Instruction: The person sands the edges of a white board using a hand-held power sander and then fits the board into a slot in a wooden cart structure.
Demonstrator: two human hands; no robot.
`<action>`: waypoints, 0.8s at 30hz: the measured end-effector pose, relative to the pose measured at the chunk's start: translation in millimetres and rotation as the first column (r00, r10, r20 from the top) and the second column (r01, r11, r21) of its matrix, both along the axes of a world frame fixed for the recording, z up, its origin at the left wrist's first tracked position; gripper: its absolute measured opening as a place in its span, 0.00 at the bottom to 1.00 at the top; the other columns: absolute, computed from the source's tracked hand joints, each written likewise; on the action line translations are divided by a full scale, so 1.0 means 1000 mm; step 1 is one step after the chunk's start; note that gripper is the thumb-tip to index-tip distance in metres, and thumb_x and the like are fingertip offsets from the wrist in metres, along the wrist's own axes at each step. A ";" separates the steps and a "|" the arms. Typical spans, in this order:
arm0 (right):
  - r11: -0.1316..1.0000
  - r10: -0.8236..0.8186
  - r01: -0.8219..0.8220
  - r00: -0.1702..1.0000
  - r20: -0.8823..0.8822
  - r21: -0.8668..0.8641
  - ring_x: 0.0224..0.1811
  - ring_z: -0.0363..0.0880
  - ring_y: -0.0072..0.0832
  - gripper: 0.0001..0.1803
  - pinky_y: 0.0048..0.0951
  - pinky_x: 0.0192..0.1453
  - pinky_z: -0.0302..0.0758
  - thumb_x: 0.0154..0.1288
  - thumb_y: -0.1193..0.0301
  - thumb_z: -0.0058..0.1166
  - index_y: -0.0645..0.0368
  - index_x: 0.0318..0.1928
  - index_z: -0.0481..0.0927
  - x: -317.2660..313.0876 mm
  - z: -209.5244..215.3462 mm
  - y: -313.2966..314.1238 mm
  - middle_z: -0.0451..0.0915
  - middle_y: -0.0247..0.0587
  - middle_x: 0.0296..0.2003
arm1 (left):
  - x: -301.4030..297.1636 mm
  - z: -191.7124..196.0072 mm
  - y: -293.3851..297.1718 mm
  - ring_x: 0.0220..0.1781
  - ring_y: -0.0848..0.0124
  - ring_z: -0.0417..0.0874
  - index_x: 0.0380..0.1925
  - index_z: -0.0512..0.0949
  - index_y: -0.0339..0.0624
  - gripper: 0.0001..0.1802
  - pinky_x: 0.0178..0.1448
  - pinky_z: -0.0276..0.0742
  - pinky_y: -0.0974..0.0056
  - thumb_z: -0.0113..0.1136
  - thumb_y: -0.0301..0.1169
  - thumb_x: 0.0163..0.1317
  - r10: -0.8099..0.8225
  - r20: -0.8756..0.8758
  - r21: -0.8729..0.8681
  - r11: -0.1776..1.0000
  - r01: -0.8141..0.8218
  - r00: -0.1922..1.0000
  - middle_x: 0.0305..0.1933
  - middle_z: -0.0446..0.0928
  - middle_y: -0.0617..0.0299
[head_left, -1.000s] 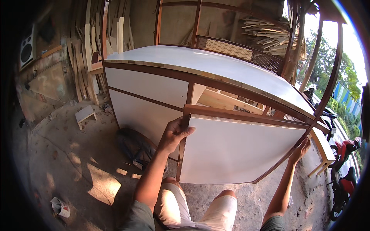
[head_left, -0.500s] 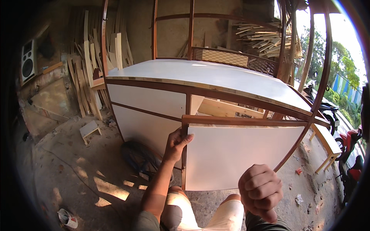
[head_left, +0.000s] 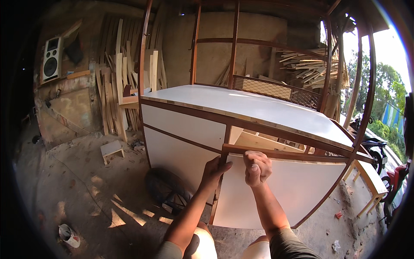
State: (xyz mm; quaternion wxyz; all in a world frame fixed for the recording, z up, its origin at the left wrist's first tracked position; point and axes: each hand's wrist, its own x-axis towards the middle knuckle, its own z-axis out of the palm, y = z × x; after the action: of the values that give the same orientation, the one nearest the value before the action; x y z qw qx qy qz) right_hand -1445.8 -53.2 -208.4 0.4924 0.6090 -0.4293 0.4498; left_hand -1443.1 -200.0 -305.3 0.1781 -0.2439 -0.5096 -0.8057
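Observation:
A white panel (head_left: 280,190) stands in the brown wooden frame at the front of a large cart-like stand. At its upper left corner my left hand (head_left: 212,173) is wrapped around the edge, thumb in front and fingers mostly hidden. My right hand (head_left: 258,167) is closed in a fist against the top of the panel, just below the brown rail (head_left: 284,154), with nothing visible in it. Above both hands lies the stand's white top (head_left: 254,104). To their left, another white panel (head_left: 177,159) fills the frame.
A black wheel (head_left: 166,187) sits low at the stand's left. Small wooden stools stand on either side, one on the left (head_left: 112,150) and a longer one on the right (head_left: 368,181). Wood strips (head_left: 108,95) lean against the wall. A white bucket (head_left: 69,235) rests on the floor.
My right fist has moved up and left, from in front of the panel's lower right to its top edge. My left hand stays at the panel's corner. The whole view has shifted.

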 end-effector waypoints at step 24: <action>0.390 -0.896 0.919 0.363 0.257 0.062 0.70 0.70 0.42 0.34 0.65 0.80 0.45 0.58 0.61 0.71 0.55 0.64 0.76 0.007 -0.073 0.144 0.76 0.43 0.60 | -0.045 -0.037 -0.014 0.63 0.63 0.75 0.63 0.70 0.34 0.35 0.68 0.70 0.56 0.57 0.54 0.72 0.227 0.004 -0.020 0.974 -0.227 0.974 0.61 0.75 0.54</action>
State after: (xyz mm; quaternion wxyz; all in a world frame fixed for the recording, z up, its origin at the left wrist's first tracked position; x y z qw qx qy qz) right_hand -1438.9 91.0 -281.2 0.6275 0.1866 -0.7301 0.1958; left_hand -1488.2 -214.1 -341.8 0.2651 -0.1832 -0.5425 -0.7758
